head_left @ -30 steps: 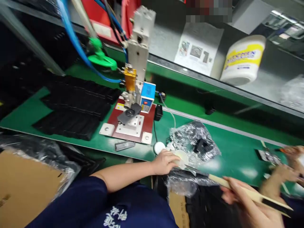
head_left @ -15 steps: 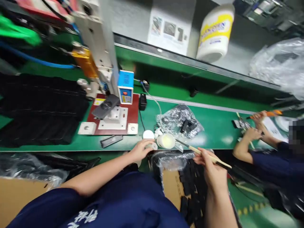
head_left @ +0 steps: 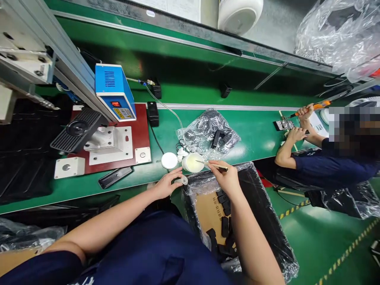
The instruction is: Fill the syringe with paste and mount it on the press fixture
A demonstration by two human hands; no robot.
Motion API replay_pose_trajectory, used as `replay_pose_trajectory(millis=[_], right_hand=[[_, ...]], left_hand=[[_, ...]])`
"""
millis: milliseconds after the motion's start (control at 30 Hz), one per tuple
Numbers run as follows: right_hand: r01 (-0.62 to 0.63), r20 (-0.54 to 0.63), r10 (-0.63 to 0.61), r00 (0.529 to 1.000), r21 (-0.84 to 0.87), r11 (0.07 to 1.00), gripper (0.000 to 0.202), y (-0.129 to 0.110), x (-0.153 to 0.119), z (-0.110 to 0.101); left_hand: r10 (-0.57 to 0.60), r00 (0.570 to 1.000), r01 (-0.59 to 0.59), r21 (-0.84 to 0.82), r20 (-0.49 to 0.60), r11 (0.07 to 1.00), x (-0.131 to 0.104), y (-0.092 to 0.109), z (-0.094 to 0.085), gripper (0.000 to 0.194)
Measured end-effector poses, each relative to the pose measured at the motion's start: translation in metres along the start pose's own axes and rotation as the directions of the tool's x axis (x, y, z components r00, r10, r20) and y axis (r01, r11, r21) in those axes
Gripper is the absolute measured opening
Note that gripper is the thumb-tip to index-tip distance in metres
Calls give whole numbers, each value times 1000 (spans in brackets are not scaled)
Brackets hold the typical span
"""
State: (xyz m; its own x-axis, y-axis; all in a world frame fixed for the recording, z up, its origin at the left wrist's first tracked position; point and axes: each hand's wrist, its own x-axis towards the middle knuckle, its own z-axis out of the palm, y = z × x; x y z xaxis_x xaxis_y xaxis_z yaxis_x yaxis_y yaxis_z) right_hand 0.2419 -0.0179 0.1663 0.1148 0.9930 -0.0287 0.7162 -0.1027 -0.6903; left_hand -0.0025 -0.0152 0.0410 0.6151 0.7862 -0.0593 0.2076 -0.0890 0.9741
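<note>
My left hand [head_left: 168,185] pinches a small, round, whitish translucent part [head_left: 184,180] at the bench's front edge. With my right hand [head_left: 226,177] I grip a thin brush-like stick [head_left: 204,162] that has a pale wooden handle. Its far tip reaches into a white tub [head_left: 184,164] of pale yellow paste, and the tip itself is hard to make out. A white round lid [head_left: 169,160] lies left of the tub. Behind the tub is a clear plastic bag [head_left: 204,122] of dark rings, with a small black block [head_left: 218,138] on it.
On the left stands a press with a red base [head_left: 139,134], a dark speaker-like housing [head_left: 78,128] and a blue box [head_left: 111,85]. A black tray [head_left: 115,177] lies in front. Below the bench is a plastic-lined box [head_left: 267,213] of black parts. A co-worker [head_left: 326,162] works at right.
My right hand has moved toward the tub, bringing the stick's tip over into the paste. My left hand has drawn slightly away from the tub with the round part. The view has shifted.
</note>
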Motion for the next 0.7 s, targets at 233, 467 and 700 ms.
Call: replay_pose_trajectory(millis=[233,467,700], right_hand=[[-11,76,22,997,-140,990,18,11,20,19],[-219,89,245,965,-233,947,19,14,27,26],[-304,101,325,940,-180,935,18,13,28,26]], left_hand=[[-79,995,82,-64,53,995,1,-3,16,23],[-88,995,93,-133,48,987,7,-5,21,23],[-81,996,84,-185,24,979,8,-7,24,24]])
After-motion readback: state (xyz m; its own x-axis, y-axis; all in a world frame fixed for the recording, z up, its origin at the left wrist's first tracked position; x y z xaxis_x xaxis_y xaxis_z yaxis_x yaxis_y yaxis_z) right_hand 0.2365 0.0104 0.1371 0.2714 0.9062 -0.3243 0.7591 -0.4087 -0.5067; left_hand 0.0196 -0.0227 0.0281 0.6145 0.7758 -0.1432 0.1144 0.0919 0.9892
